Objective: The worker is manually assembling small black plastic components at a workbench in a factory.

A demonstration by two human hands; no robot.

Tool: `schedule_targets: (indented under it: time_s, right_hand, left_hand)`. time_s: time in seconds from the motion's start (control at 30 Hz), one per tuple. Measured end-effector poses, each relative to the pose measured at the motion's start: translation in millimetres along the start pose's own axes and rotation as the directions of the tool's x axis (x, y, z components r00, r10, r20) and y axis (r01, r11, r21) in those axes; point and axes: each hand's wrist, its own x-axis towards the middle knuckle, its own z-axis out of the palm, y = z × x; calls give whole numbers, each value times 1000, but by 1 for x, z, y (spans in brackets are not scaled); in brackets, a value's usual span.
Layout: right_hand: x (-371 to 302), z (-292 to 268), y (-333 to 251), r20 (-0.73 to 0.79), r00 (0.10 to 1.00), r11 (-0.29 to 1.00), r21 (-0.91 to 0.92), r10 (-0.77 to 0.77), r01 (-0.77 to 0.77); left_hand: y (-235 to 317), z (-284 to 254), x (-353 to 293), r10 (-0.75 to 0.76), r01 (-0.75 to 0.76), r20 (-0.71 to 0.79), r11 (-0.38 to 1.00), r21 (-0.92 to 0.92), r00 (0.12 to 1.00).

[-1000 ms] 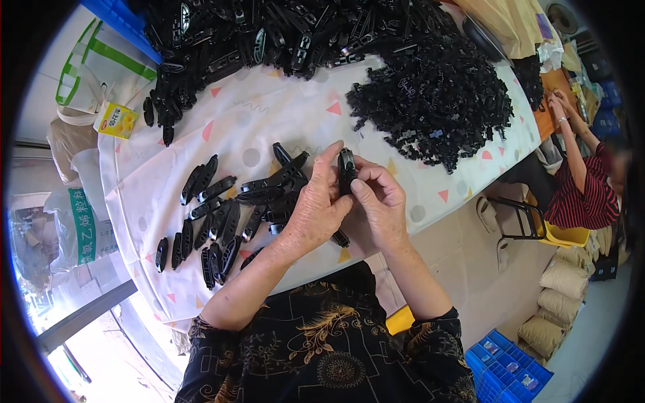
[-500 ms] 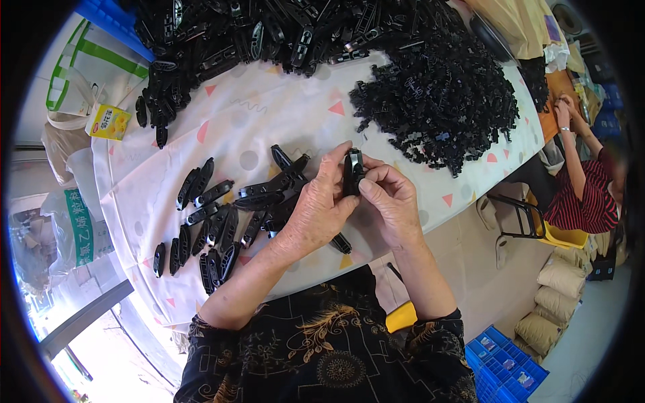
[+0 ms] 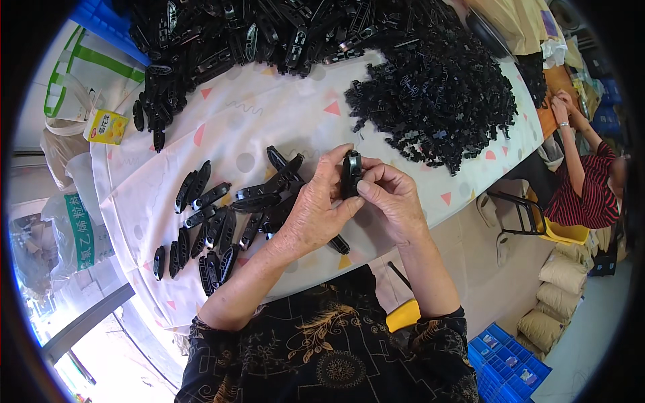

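Note:
A black, glossy, elongated plastic part point(image 3: 351, 171) stands upright between my two hands above the table's near side. My left hand point(image 3: 318, 203) has its fingers and thumb closed round it from the left. From the right, my right hand point(image 3: 395, 201) pinches the same part with thumb and forefinger near its middle. Whether a smaller piece sits under the right fingertips is hidden. Left of my hands lie several like black parts point(image 3: 213, 227), loosely grouped, some partly covered by my left hand and wrist.
Across the table point(image 3: 295, 101), a big heap of long black parts point(image 3: 255, 33) fills the back. A mound of small black clips point(image 3: 437, 101) lies at right. A yellow box point(image 3: 107, 127) hangs by the left edge. Another person point(image 3: 581, 181) works at far right, near blue crates point(image 3: 507, 363).
My hands keep their hold on the black part, with only a slight shift of the fingers. The whole view has moved a little; the loose parts lie as before.

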Motion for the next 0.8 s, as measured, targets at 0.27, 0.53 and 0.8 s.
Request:
schedule_targets:
  time_s: [0.27, 0.53, 0.8]
  right_hand:
    - [-1, 11, 4, -67, 995, 997, -43, -72, 69]
    - [1, 15, 5, 16, 1000, 997, 78, -12, 11]
    - [-7, 7, 13, -78, 992, 990, 92, -99, 106]
  left_hand:
    - [-9, -5, 4, -33, 33, 23, 999, 30, 999]
    - [-4, -2, 2, 16, -15, 47, 1000, -18, 999]
    - [16, 0, 12, -10, -32, 138, 954, 299, 990]
